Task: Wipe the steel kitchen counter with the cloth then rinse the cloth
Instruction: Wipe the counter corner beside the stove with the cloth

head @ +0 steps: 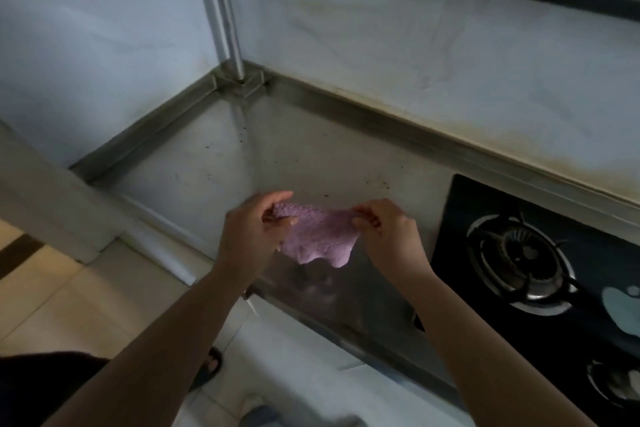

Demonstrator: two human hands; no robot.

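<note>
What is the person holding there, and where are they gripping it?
A purple cloth, pinched at its upper corners by the left hand and right hand, hanging between them.

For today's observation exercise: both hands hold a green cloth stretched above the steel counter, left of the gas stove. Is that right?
Not quite: the head view shows that the cloth is purple, not green. The rest holds: the left hand and right hand each pinch an end, holding it above the steel counter, left of the gas stove.

Cloth [317,239] stretched between hands above counter [214,163]; stove [519,253] right (pipe [227,17] behind, in corner).
</note>
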